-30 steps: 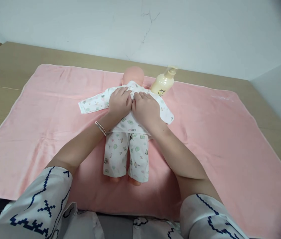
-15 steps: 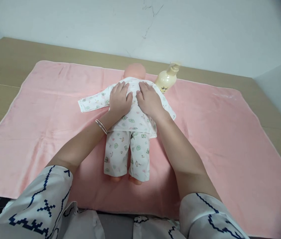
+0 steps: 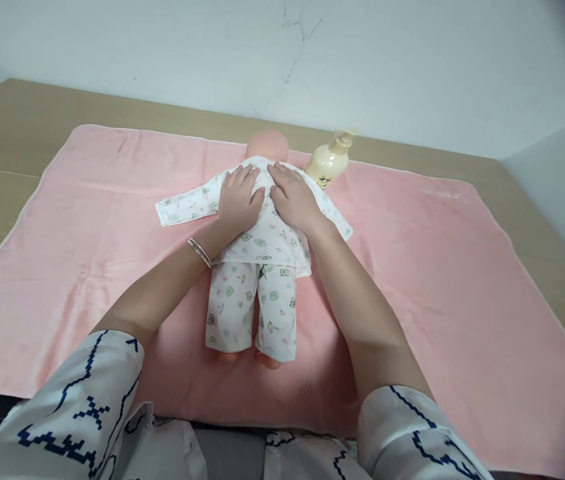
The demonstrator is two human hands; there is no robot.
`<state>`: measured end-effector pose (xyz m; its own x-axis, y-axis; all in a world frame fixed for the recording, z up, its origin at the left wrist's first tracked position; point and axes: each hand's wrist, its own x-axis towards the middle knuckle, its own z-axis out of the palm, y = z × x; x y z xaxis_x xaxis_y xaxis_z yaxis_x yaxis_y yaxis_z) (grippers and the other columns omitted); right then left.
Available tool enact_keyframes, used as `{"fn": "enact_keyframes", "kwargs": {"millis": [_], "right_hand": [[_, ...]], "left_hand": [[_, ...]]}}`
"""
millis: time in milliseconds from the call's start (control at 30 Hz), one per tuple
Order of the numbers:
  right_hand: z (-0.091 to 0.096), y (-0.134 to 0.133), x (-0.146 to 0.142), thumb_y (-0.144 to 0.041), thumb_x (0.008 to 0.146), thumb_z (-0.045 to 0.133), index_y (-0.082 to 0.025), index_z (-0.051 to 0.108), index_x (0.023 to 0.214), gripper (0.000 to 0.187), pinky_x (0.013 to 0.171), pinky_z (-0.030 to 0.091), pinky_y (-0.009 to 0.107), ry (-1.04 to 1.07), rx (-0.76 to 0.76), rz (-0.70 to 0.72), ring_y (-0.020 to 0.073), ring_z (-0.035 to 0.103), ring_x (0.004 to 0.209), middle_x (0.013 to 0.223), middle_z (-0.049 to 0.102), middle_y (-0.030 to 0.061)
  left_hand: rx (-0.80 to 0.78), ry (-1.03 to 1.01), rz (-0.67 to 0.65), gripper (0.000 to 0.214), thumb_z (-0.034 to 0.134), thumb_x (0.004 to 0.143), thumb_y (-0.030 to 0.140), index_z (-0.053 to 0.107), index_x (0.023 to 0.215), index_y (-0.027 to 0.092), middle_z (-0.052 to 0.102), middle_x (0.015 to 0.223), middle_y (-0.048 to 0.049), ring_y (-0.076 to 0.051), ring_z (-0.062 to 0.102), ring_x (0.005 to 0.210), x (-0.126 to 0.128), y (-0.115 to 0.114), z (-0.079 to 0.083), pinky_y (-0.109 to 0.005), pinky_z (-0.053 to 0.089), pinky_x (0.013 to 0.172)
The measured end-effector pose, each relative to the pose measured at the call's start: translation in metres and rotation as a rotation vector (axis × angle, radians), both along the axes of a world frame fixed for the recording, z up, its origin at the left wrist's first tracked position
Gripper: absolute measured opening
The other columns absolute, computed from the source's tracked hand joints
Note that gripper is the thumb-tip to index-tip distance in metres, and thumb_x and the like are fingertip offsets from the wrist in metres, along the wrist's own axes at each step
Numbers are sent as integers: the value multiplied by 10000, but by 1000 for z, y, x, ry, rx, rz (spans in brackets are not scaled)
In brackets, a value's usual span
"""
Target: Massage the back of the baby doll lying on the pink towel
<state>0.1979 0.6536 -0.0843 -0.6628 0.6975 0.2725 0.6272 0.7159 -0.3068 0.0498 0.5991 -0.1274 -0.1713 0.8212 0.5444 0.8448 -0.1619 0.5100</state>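
A baby doll (image 3: 267, 145) in a white printed top (image 3: 262, 245) and matching trousers (image 3: 276, 313) lies stretched out, its head away from me and its face out of sight. My left hand (image 3: 239, 200) rests flat on the left side of its upper back, fingers extended. On the right side lies my right hand (image 3: 294, 197), also flat with fingers stretched out. Both palms touch the top, and neither grips it. The doll's left-hand sleeve (image 3: 187, 205) points out sideways; the other sleeve (image 3: 337, 219) slants down to the right. Its feet (image 3: 268, 361) show below the trouser legs.
Beneath the doll a pink cloth (image 3: 437, 293) is spread over a wooden table (image 3: 7, 133). A cream pump bottle (image 3: 330, 160) leans or lies beside the doll's head, right of it. The wall (image 3: 187, 53) stands behind the table.
My right hand has slid slightly left and up on the doll's back. My left hand stays nearly where it was, and the whole view has shifted a little.
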Motion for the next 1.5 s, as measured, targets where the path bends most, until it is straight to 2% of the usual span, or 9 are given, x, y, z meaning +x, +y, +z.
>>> {"fn": "enact_keyframes", "kwargs": {"millis": [100, 167, 300, 400, 567, 867, 1000, 1233, 1500], "right_hand": [[13, -25, -7, -191, 932, 315, -95, 519, 1382, 503, 1097, 407, 450, -14, 44, -85, 290, 494, 1334, 1435, 538, 160], [22, -45, -12, -211, 947, 319, -108, 604, 1238, 420, 929, 487, 445, -71, 63, -188, 321, 629, 1115, 1236, 663, 180], [29, -57, -15, -257, 975, 315, -111, 634, 1087, 368, 791, 488, 410, -174, 75, -250, 324, 672, 907, 1030, 707, 190], [21, -36, -10, -290, 987, 304, -125, 617, 1189, 407, 915, 480, 459, -96, 32, -195, 335, 639, 1079, 1173, 684, 191], [4, -9, -6, -336, 986, 319, -99, 448, 1448, 535, 1177, 312, 489, 19, -32, -66, 287, 351, 1448, 1526, 431, 154], [19, -46, -14, -246, 987, 289, -125, 632, 1186, 415, 1009, 478, 485, -6, 39, -154, 326, 588, 1180, 1232, 662, 181], [16, -37, -11, -312, 1010, 292, -149, 600, 1268, 433, 1071, 445, 498, 24, 4, -123, 315, 497, 1320, 1366, 590, 150], [-1, -4, -8, -412, 1009, 334, -136, 425, 1478, 552, 1221, 249, 507, 37, -61, -39, 274, 299, 1480, 1566, 371, 137], [2, -23, -16, -293, 996, 291, -87, 467, 1441, 521, 1192, 293, 537, 29, 25, -105, 303, 375, 1437, 1513, 444, 168]], "left_hand": [[69, 18, -12, 378, 394, 964, 391, 625, 1183, 187, 639, 1306, -111, -268, 546, 1258, 0, -4, 3, -477, 386, 1133], [97, 29, 1, 341, 405, 955, 373, 653, 1093, 185, 676, 1223, -108, -262, 585, 1179, 1, -7, 5, -458, 429, 1087], [78, 19, 20, 344, 399, 956, 367, 651, 1098, 181, 669, 1235, -118, -269, 571, 1201, 1, -8, 4, -459, 420, 1095], [23, -4, 54, 444, 387, 962, 420, 587, 1250, 148, 570, 1393, -159, -307, 468, 1352, 1, -3, -1, -511, 324, 1172], [-27, 21, -19, 497, 345, 976, 443, 532, 1331, 151, 512, 1458, -162, -316, 402, 1415, -1, 2, 1, -549, 248, 1210], [50, -22, 25, 400, 378, 964, 430, 666, 1134, 213, 672, 1271, -83, -256, 558, 1263, 6, -14, 10, -464, 389, 1160], [17, -78, 55, 466, 376, 961, 490, 632, 1211, 191, 616, 1350, -123, -282, 501, 1334, 4, -9, 6, -483, 337, 1194], [-58, -27, -27, 492, 344, 976, 440, 544, 1352, 192, 500, 1488, -112, -285, 378, 1445, -3, 0, 3, -504, 238, 1230], [-26, -8, -6, 430, 365, 944, 334, 625, 1255, 191, 596, 1392, -107, -260, 494, 1360, 2, -7, 12, -481, 320, 1201]]}}
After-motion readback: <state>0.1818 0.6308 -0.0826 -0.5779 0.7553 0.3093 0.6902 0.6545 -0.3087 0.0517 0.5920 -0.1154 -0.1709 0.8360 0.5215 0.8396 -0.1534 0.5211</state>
